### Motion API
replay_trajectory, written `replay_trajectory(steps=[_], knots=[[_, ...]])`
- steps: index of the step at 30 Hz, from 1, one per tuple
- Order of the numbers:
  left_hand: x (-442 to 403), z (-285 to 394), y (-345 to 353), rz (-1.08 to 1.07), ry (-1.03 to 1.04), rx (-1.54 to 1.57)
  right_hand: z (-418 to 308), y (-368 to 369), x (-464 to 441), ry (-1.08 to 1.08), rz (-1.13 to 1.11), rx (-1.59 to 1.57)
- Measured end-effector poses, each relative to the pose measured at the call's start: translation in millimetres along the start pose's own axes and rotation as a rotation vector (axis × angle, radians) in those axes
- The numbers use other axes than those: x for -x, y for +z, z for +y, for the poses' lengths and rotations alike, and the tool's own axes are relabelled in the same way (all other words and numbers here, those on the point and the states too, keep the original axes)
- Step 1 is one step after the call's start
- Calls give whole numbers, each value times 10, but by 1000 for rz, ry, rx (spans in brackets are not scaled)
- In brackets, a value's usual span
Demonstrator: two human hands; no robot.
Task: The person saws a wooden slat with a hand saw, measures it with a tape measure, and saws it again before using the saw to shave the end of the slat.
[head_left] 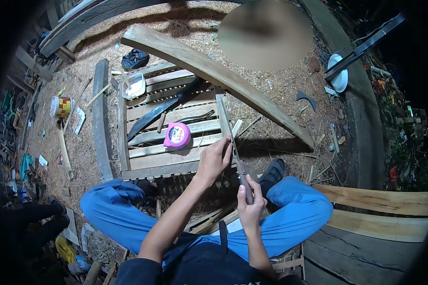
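Note:
My right hand is wrapped round the brown wooden handle of a knife, whose narrow blade points away from me. My left hand is closed in a pinch beside the blade. A short pale strip of wood sticks out past those fingertips; its lower end is hidden behind the fingers and blade. Just left of that hand, a pink tape measure rests on the slatted wooden frame. Behind it on the slats lies a long dark machete-like blade.
A thick wooden beam slants across the frame's right side. A clear plastic tub with white contents stands on the far left corner. Planks lie at right. A patterned bucket stands at left; another person's dark-clothed legs show lower left.

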State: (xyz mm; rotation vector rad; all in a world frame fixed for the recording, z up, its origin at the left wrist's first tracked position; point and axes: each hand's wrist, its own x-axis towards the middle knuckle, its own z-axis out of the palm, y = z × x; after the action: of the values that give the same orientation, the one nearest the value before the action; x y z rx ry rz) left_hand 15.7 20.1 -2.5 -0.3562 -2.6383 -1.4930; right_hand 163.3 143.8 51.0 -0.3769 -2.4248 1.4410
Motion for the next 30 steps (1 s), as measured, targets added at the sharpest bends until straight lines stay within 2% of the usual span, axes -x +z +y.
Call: replay_trajectory(steps=[4, 6, 11, 13, 15, 17, 18, 30], knots=[[-1, -10, 5, 16, 42, 45, -1, 36, 18, 18, 9, 12], [-2, 9, -7, 9, 9, 40, -12, 107, 24, 2, 73, -35], [-3, 25, -22, 18, -24, 120, -100, 80, 40, 49, 53, -7], [-28, 21, -25, 32, -9, 108, -132, 57, 27, 3, 58, 13], [-43, -1, -39, 63, -16, 146, -113, -46, 127, 76, 37, 2], [-21, -37, -10, 16, -30, 161, -20, -82, 179, -33, 78, 46], [-21, -36, 10, 72, 27, 110, -29, -83, 164, -37, 74, 56], [-29, 9, -20, 20, -45, 141, -66, 6, 220, -28, 44, 72]])
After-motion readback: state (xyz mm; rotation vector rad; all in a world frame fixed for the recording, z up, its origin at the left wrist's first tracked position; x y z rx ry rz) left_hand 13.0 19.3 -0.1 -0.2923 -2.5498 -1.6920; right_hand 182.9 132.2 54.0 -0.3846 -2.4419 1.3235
